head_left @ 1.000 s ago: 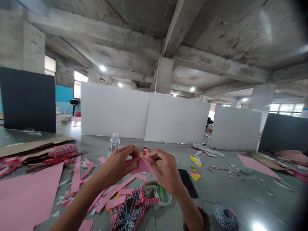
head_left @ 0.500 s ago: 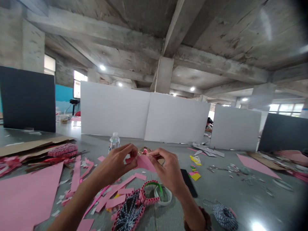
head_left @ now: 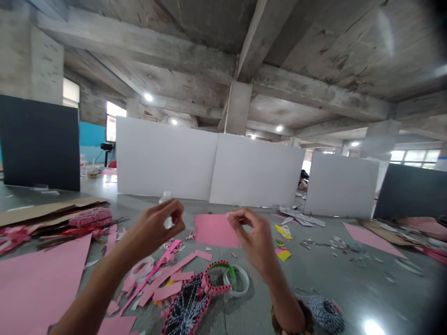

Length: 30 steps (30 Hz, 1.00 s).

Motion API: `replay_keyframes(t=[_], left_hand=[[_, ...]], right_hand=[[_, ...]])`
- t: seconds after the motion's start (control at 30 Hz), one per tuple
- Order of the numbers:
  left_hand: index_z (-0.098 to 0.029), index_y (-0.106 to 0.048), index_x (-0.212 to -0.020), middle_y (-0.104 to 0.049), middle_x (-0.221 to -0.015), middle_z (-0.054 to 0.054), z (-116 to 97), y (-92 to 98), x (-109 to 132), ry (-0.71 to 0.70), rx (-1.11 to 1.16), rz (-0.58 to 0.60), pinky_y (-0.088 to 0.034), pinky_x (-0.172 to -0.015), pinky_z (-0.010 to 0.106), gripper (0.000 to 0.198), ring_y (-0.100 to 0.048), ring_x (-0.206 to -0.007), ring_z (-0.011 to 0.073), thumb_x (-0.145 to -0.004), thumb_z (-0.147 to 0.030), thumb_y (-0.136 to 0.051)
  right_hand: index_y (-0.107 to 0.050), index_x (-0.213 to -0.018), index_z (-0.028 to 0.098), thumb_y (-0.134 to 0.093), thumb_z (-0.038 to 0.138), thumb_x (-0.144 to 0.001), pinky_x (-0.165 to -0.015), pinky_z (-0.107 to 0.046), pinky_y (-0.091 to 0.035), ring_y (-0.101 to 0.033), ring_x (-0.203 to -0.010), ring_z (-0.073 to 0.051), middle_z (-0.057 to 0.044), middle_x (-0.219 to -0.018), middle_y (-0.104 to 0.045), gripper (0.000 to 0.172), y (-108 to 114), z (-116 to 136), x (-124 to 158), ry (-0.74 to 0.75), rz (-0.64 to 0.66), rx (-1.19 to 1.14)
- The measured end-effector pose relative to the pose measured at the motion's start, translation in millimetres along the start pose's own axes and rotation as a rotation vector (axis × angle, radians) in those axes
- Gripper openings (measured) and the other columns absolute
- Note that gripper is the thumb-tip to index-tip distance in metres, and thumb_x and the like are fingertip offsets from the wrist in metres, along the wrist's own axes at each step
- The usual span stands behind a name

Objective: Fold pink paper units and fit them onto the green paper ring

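Observation:
My right hand (head_left: 254, 237) pinches a flat piece of pink paper (head_left: 214, 231) by its right edge, holding it over the table. My left hand (head_left: 164, 224) is apart from the paper, thumb and fingers closed in a pinch. Whatever lies between those fingertips, if anything, is too small to make out. Below the hands sits a pink-edged craft piece wound with dark-and-white yarn (head_left: 188, 304), joined to a smaller pink ring (head_left: 213, 291). A white tape roll (head_left: 240, 281) touches that ring.
Cut pink strips (head_left: 167, 291) litter the table, with another tape roll (head_left: 142, 269) among them. A large pink sheet (head_left: 38, 284) lies left, a yarn ball (head_left: 326, 314) lower right. A bottle (head_left: 166, 195) is partly behind my left hand. White boards (head_left: 167, 160) stand across the back.
My left hand has let go of the pink paper and moved left. The paper now lies flatter and shows fully from my right hand. A black flat object by my right wrist no longer shows.

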<state>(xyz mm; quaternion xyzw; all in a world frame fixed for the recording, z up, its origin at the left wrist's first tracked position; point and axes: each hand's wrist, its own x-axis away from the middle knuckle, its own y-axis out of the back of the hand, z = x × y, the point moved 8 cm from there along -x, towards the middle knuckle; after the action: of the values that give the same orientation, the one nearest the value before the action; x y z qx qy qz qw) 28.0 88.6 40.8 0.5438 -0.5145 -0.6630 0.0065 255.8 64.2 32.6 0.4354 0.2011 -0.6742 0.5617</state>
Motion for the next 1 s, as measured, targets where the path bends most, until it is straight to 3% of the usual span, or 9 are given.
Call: replay_keyframes(t=[0.13,0.23,0.33,0.43,0.5,0.57,0.67,0.77,1.0], left_hand=[[-0.019,-0.056,-0.089,-0.064,-0.085,0.002,6,14.4,0,0.069,-0.038,-0.089,-0.045,-0.067,0.027,0.017,-0.060,-0.073,0.0161,-0.093,-0.034,-0.048],[-0.023,-0.056,-0.115,-0.064,-0.111,0.006,-31,6.1,-1,-0.111,0.034,-0.060,-0.046,-0.081,0.031,0.025,-0.060,-0.097,0.0197,-0.098,-0.038,-0.047],[-0.024,-0.059,-0.111,-0.067,-0.100,0.002,-63,-7.4,1,-0.290,0.035,-0.014,-0.043,-0.081,0.031,0.018,-0.059,-0.090,0.0169,-0.101,-0.029,-0.045],[-0.022,-0.060,-0.108,-0.066,-0.091,0.001,-66,-11.2,2,-0.330,-0.013,-0.023,-0.040,-0.077,0.030,0.016,-0.058,-0.081,0.0153,-0.100,-0.026,-0.047],[-0.021,-0.061,-0.105,-0.066,-0.090,0.001,-61,-9.2,3,-0.323,-0.046,-0.021,-0.039,-0.077,0.031,0.015,-0.058,-0.081,0.0153,-0.100,-0.026,-0.048],[-0.021,-0.062,-0.103,-0.066,-0.090,0.001,-57,-3.6,3,-0.303,-0.066,-0.034,-0.040,-0.079,0.031,0.016,-0.059,-0.082,0.0158,-0.101,-0.025,-0.046],[-0.019,-0.062,-0.102,-0.068,-0.094,0.003,-52,6.3,2,-0.265,-0.079,-0.077,-0.041,-0.081,0.031,0.018,-0.060,-0.086,0.0172,-0.100,-0.027,-0.045],[-0.019,-0.062,-0.100,-0.068,-0.094,0.003,-49,8.9,1,-0.240,-0.095,-0.081,-0.042,-0.078,0.031,0.021,-0.060,-0.084,0.0175,-0.101,-0.029,-0.043],[-0.021,-0.063,-0.101,-0.069,-0.096,0.003,-44,8.0,4,-0.214,-0.100,-0.064,-0.044,-0.079,0.032,0.022,-0.061,-0.089,0.0190,-0.100,-0.031,-0.044]], right_hand=[[-0.071,-0.084,0.018,-0.063,0.031,-0.090,-0.067,-0.021,-0.050,-0.066,-0.073,-0.015,-0.002,-0.080,-0.073,0.016,11,-1,-2,-0.017,-0.081,0.011],[-0.072,-0.086,0.020,-0.062,0.028,-0.091,-0.068,-0.022,-0.049,-0.065,-0.070,-0.014,0.000,-0.081,-0.073,0.014,-11,11,4,0.042,0.006,0.035],[-0.072,-0.089,0.021,-0.061,0.026,-0.092,-0.070,-0.022,-0.048,-0.064,-0.069,-0.013,0.001,-0.081,-0.073,0.013,-28,22,11,0.080,0.019,0.041],[-0.072,-0.092,0.021,-0.060,0.026,-0.092,-0.075,-0.024,-0.049,-0.066,-0.075,-0.014,-0.001,-0.086,-0.073,0.013,-31,19,9,0.103,0.075,0.106],[-0.071,-0.095,0.021,-0.059,0.029,-0.093,-0.082,-0.026,-0.048,-0.067,-0.087,-0.017,-0.003,-0.094,-0.073,0.015,-28,-10,4,0.015,0.224,0.277],[-0.070,-0.093,0.022,-0.051,0.036,-0.098,-0.081,-0.026,-0.048,-0.067,-0.088,-0.018,-0.003,-0.091,-0.073,0.024,-10,-71,4,-0.288,0.369,0.598],[-0.068,-0.091,0.014,-0.051,0.024,-0.098,-0.084,-0.033,-0.048,-0.067,-0.092,-0.023,-0.010,-0.089,-0.071,0.021,30,-149,9,-0.519,0.383,0.781],[-0.064,-0.101,0.012,-0.058,0.028,-0.097,-0.082,-0.037,-0.053,-0.066,-0.088,-0.019,-0.006,-0.097,-0.067,0.018,51,-210,26,-0.681,0.449,0.852],[-0.062,-0.110,0.017,-0.057,0.031,-0.098,-0.077,-0.032,-0.056,-0.065,-0.088,-0.017,-0.006,-0.106,-0.064,0.019,49,-261,62,-0.799,0.567,0.854]])
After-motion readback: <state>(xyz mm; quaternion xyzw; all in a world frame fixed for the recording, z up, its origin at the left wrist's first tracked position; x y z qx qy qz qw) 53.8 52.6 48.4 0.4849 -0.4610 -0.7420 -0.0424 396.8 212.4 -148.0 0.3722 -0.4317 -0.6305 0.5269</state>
